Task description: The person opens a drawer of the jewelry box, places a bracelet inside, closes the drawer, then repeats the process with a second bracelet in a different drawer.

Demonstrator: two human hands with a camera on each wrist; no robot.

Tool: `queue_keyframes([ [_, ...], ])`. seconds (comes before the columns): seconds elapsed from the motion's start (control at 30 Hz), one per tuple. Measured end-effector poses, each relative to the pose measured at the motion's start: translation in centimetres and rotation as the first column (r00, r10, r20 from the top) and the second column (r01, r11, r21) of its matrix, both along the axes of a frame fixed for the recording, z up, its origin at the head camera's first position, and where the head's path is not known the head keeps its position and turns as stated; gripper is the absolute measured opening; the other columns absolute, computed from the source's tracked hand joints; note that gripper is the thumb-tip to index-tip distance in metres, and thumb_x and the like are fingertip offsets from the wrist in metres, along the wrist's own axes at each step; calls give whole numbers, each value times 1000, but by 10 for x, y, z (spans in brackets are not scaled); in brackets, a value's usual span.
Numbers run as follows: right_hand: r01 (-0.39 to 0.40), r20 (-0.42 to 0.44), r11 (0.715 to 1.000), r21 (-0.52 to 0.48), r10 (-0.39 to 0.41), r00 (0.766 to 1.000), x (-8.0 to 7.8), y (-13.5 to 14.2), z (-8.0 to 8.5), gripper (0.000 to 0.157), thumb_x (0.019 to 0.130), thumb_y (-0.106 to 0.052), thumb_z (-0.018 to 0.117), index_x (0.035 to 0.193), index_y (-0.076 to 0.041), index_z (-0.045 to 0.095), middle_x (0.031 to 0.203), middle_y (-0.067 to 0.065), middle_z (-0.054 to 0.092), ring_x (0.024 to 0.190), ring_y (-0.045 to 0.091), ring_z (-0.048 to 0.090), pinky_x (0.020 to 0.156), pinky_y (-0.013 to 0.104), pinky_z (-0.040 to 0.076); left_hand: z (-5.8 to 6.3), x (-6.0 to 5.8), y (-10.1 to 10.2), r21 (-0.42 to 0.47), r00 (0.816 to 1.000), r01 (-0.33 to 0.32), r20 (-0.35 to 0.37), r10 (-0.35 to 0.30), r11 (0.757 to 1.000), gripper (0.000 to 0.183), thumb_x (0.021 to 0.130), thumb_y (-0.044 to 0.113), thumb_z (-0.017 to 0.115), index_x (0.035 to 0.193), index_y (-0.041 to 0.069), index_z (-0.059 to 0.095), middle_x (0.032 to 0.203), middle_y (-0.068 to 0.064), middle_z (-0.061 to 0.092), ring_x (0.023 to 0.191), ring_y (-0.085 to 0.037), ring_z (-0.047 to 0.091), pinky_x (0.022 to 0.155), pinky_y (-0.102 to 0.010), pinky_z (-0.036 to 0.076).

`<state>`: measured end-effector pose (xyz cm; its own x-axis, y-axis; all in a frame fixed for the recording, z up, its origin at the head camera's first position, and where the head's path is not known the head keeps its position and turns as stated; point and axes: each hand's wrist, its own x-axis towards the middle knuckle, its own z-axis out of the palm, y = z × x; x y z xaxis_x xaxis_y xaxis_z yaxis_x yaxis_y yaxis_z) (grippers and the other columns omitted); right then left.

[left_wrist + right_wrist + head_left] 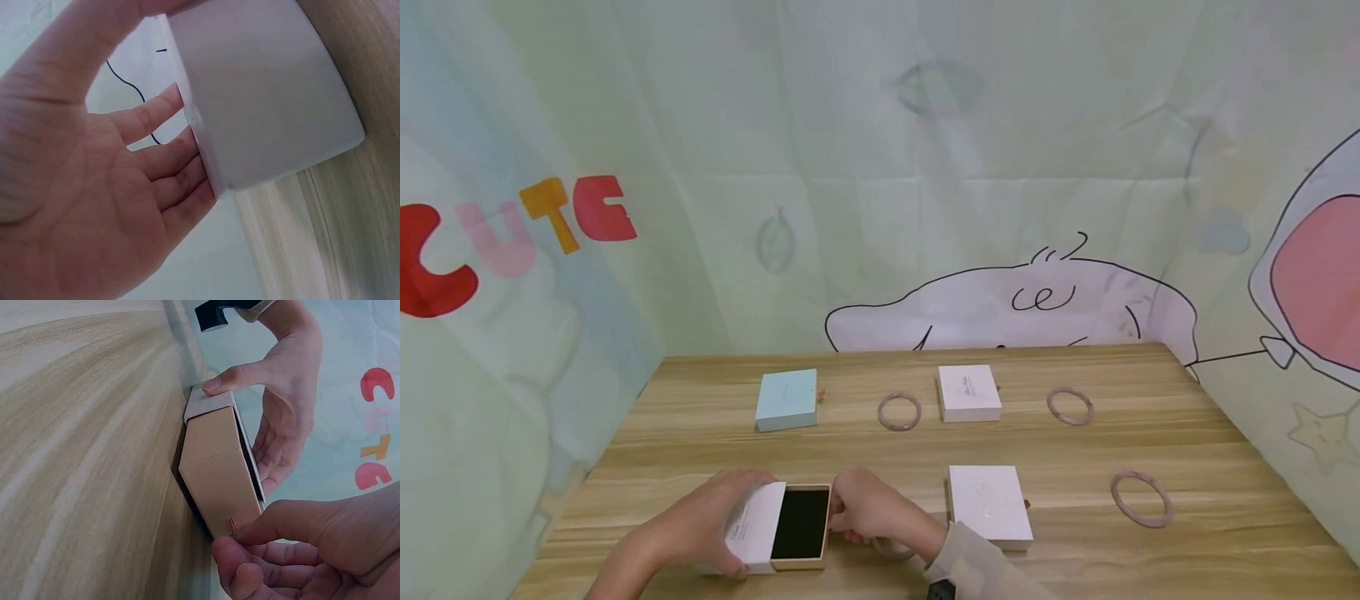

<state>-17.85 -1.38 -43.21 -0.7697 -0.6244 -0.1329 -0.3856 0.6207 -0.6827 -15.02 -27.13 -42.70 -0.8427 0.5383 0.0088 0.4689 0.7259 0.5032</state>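
My left hand [700,517] grips the white sleeve [760,525] of a small drawer box at the front left, thumb on the near side and fingers on the far side. Its tan drawer [801,563] is partly out to the right, showing a black lining [801,523]. With thumb and forefinger, my right hand [868,504] pinches the small ribbon tab [233,525] on the drawer's end. A pale bangle [891,554] lies beneath the right wrist, partly hidden by it.
Right of my hands lies a closed white box [990,500] with a ribbon tab. Farther back are a light blue box [787,398] and another white box [968,392]. More bangles lie on the wooden table: one between those boxes [880,412], others toward the right.
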Motion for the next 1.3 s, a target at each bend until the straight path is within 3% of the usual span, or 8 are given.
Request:
queue_keyframes([
  [0.4,-21,-26,999,36,22,999,-1,1,0,31,84,5,69,55,-4,63,42,-4,50,32,2,41,40,15,40,0,-1,-1,-2,1000,0,7,0,1000,98,48,27,98,132,6,53,127,-5,57,107,-23,51,88,-38,45],
  [0.93,-8,38,1000,4,8,999,-3,4,1,31,85,6,68,56,-2,63,43,1,53,33,3,41,39,16,37,3,0,1,-5,998,-21,66,22,1000,99,49,28,98,134,7,52,128,-6,55,106,-24,50,85,-40,45],
  [1.3,6,51,1000,-23,-5,999,-4,5,0,30,85,6,69,58,-3,63,44,-1,52,35,3,44,39,16,37,2,0,1,-2,999,-11,30,11,1000,98,48,28,98,133,7,53,126,-4,56,105,-23,50,84,-37,45],
])
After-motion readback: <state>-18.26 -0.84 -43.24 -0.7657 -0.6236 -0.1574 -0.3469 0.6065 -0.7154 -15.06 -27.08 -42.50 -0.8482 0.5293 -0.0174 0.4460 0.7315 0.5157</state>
